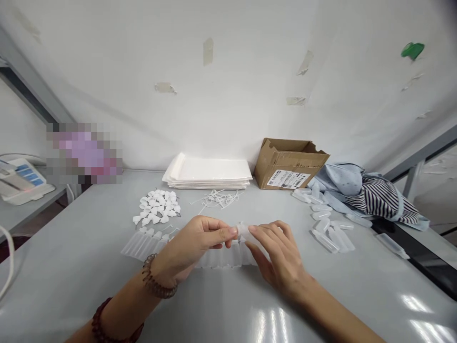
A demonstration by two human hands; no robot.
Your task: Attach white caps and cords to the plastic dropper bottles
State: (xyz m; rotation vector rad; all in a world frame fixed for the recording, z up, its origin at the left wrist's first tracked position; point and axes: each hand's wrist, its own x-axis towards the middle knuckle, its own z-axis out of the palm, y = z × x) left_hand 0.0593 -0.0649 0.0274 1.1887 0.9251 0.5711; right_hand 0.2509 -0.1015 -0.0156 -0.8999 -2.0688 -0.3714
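Near the middle of the grey table, my left hand (200, 240) pinches the neck end of a translucent plastic bottle (243, 230) between thumb and fingers. My right hand (280, 252) holds the bottle's body from the other side, its fingers partly covering it. Below my hands lies a row of similar translucent bottles (219, 256), partly hidden by my left hand. More bottles with white tops (143, 242) lie side by side left of my left wrist. Behind them sits a pile of small white caps (157, 206), with thin white tubes (220, 199) to its right.
White padded envelopes (214, 170) are stacked by the wall, beside an open cardboard box (289, 164). Loose bottles (332, 231) lie at the right, near a blue and striped cloth bag (378, 195). A white device (24, 178) stands at the far left.
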